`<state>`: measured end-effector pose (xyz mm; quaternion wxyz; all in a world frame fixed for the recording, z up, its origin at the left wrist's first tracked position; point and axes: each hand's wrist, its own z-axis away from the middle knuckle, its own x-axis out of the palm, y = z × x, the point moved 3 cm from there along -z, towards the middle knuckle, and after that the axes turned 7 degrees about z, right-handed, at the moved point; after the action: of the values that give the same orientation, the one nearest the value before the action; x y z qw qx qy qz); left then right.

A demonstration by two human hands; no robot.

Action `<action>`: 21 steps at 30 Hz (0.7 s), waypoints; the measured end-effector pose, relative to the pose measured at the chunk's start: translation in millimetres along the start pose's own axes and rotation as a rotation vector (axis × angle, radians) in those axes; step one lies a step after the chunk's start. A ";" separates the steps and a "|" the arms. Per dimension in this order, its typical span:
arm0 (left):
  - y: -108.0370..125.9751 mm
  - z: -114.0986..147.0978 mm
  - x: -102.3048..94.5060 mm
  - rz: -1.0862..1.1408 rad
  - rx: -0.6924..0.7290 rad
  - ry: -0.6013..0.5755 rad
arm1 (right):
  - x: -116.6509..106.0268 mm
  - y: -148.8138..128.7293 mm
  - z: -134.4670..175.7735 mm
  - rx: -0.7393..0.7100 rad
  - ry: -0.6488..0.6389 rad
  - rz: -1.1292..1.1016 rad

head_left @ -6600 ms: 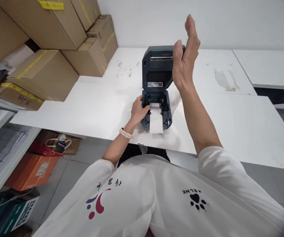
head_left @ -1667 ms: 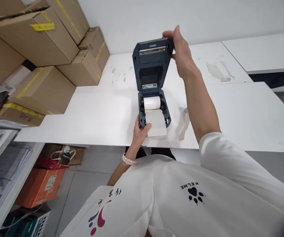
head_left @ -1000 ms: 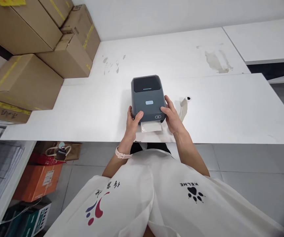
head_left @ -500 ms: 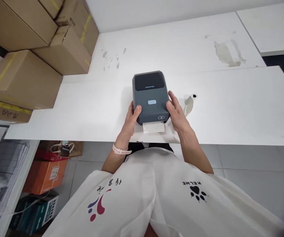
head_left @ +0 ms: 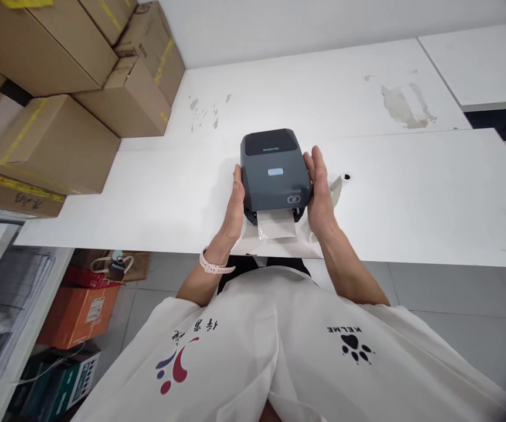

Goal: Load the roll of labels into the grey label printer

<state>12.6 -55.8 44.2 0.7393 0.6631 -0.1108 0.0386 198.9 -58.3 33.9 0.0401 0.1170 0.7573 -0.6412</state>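
A dark grey label printer (head_left: 270,190) stands on the white table with its front toward me. Its lid is tilted up a little, and a gap shows along the front edge. From that gap hangs a strip of blank label paper (head_left: 277,225). My left hand (head_left: 234,205) presses against the printer's left side, wearing a pale pink band at the wrist. On the opposite side my right hand (head_left: 321,196) lies along the lid, fingers pointing away from me. Both hands hold the lid between them; some fingertips are hidden behind it.
A small white paper roll (head_left: 339,181), partly unrolled, lies right of my right hand. Cardboard boxes (head_left: 54,143) are stacked at the table's left end. Its front edge (head_left: 411,261) runs close to my body. An orange box (head_left: 79,313) sits on the floor at lower left.
The printer's lid has risen at the front, opening a gap above the paper strip. My thumbs have left the top, and my hands now lie flatter along the sides.
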 end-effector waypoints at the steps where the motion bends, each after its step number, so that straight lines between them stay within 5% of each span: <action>1: 11.3 -6.3 0.5 0.025 0.029 -0.003 | -2.7 -10.4 -10.4 -0.019 -0.010 -0.005; 5: 53.0 -39.3 -3.5 0.087 0.128 -0.025 | -12.8 -59.9 -61.7 -0.147 -0.009 0.033; 8: 58.0 -53.5 -10.4 0.054 0.203 -0.037 | -15.4 -81.7 -96.0 -0.184 -0.010 0.054; 11: 30.2 -49.2 -17.0 -0.067 0.158 0.015 | -15.9 -83.6 -117.2 -0.189 -0.032 0.084; 16: -31.3 -27.6 -14.5 -0.129 -0.046 -0.057 | -20.1 -70.5 -130.3 -0.259 -0.057 0.113; 21: -45.2 -22.9 -9.5 -0.046 -0.036 -0.070 | -22.6 -64.4 -136.2 -0.272 -0.052 0.141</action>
<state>15.2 -37.6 -4.0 0.7476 0.6528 -0.1221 -0.0035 218.2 62.7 124.4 0.1201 0.1466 0.8257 -0.5313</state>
